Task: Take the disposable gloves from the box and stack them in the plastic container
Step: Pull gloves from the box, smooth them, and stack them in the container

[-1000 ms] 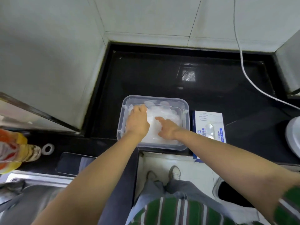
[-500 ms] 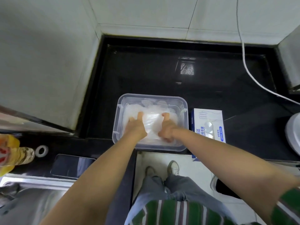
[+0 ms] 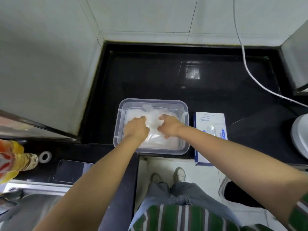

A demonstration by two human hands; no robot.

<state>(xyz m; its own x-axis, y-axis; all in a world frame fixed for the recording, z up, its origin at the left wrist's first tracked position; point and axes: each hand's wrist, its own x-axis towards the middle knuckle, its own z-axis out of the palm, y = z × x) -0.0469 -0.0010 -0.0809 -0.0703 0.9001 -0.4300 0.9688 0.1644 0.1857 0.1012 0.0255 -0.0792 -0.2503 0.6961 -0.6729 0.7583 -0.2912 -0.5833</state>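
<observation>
On black worktop (image 3: pixel 150 77): clear container (image 3: pixel 154 101), glove box (image 3: pixel 210 117) just beside; gloves (image 3: pixel 154 114) piled inside. Left hand (image 3: pixel 136 129), right hand (image 3: pixel 169 126): grips, flatter a moment ago, now curled into gloves, probably bunching or tamping the stack.

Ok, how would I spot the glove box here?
Start at the black countertop in the tiled corner. Just right of the clear plastic container lies the glove box: the only white-and-blue carton, with an oval opening on top.

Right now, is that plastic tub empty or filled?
Filled: a crumpled pile of clear gloves covers the bottom of the tub.
</observation>
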